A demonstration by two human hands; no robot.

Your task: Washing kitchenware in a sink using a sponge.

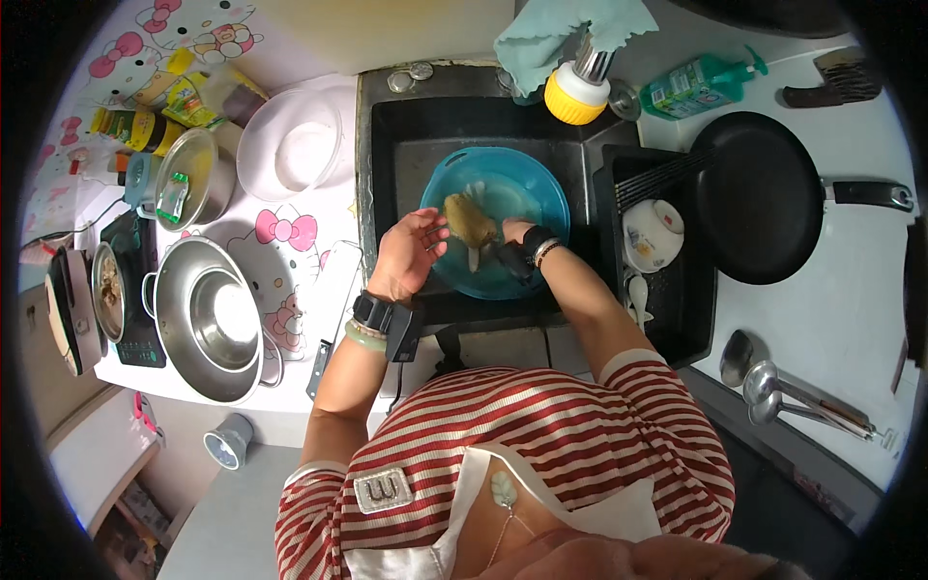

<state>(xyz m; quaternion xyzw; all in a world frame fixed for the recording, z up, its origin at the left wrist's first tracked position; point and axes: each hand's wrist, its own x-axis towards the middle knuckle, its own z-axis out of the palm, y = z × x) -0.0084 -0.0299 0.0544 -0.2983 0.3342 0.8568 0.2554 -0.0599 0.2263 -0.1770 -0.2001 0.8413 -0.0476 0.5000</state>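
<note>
A blue plastic basin (540, 177) holding water stands in the black sink (406, 134). In the basin lies a brownish-yellow lump (466, 220) that resembles a piece of poultry, with a pale part pointing down; its exact kind cannot be told. My left hand (415, 250) is just left of it, fingers spread and curved at the basin's rim, holding nothing. My right hand (518, 230) reaches into the basin at the lump's right; its fingers are largely hidden under the wrist and the water, so its hold cannot be seen. A faucet with a yellow-and-white head (577, 94) hangs above the basin.
Left counter: a steel pot (210, 319), a clear plastic bowl (290, 145), a cleaver (337, 290) near the sink. Right: a black rack tray (681, 319) with a white bowl (652, 235), a black frying pan (757, 196), ladles (761, 382), a green soap bottle (696, 85), another cleaver (834, 80).
</note>
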